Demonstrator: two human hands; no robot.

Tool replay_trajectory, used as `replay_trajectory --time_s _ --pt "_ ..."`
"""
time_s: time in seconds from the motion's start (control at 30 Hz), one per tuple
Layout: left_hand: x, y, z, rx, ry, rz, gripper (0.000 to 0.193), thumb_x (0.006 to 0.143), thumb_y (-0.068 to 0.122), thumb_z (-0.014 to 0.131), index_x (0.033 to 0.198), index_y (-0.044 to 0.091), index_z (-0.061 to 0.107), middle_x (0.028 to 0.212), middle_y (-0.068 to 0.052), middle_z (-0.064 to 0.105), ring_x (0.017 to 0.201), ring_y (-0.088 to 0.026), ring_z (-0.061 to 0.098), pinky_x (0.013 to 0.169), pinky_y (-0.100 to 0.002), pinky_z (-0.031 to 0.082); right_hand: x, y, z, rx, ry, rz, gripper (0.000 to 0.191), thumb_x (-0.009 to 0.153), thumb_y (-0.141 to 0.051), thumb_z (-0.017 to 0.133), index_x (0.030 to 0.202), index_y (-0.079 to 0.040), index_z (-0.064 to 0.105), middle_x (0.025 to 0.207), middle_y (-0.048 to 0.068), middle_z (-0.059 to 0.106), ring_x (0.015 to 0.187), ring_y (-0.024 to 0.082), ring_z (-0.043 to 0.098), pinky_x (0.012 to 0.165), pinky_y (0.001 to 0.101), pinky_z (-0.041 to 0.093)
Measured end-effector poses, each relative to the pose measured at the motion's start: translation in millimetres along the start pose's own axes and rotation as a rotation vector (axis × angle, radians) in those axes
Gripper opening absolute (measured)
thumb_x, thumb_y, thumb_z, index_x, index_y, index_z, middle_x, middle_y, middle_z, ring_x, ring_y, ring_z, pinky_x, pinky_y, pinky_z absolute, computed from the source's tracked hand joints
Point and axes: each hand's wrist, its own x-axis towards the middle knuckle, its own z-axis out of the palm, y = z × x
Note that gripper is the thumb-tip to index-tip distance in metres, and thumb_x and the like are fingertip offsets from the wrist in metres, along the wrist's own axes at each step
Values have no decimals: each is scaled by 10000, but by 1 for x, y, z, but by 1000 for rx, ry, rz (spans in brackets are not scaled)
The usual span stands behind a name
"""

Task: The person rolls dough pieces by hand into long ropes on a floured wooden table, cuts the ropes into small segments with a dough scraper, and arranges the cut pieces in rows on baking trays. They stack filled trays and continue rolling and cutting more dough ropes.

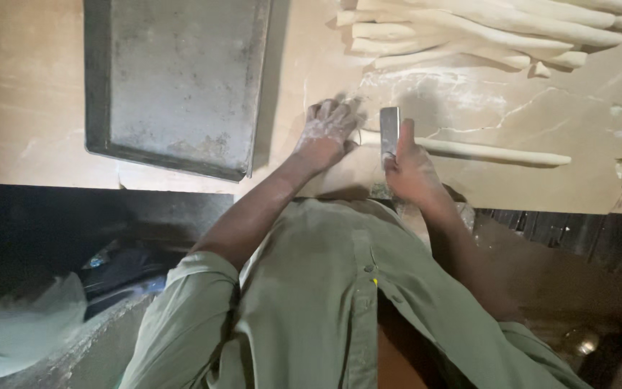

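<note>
The left hand [327,131] presses flat and open on the dough rope's [491,151] left end; the right hand [408,169] grips a scraper [389,132] upright on it, right of the tray [174,79].

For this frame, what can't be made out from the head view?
- Left end of the dough rope: hidden under the left hand.
- Scraper blade: lower part covered by the right hand.
- Pile of dough ropes: cut off by the top edge.
- Metal tray: far end cut off at the top.
- Bottom-left area: too dark.
</note>
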Motion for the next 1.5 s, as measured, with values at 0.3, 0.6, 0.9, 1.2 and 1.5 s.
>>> replay_trajectory --time_s 0.3,0.6,0.9,1.2,1.5 --pt "19 25 24 16 -45 -2 587 801 403 773 1341 206 654 1467 -126 486 1421 -388 328 1139 -614 265 -7 49 -7 29 38 82 876 977 -126 567 1569 89 -42 1059 370 638 900 498 658 817 562 533" --pt "38 48 45 2 -49 51 541 870 439 746 1324 156 669 1517 -142 471 1458 -409 302 1201 -658 185 -29 86 -14 -69 65 0 942 859 -76 592 1548 141 -14 1265 478 522 998 527 644 877 556 519" --pt "63 87 59 -4 -140 54 526 922 468 666 1357 172 654 1615 -144 356 1512 -395 192 1218 -667 68 -49 121 -35 114 76 92 809 913 -112 592 1519 46 79 1099 423 608 996 579 616 865 624 486" --pt "82 116 80 34 -162 67 531 946 457 642 1386 160 642 1586 -168 405 1517 -425 196 1211 -702 62 -65 155 -52 139 -6 320 743 968 -87 496 1547 33 45 1125 408 618 1009 553 653 882 611 514" --pt "111 155 100 -23 -202 54 551 892 472 641 1345 159 646 1562 -166 405 1488 -431 191 1188 -698 42 -84 191 -68 133 114 199 817 973 -107 559 1551 94 18 1188 447 580 1054 591 604 908 616 486"
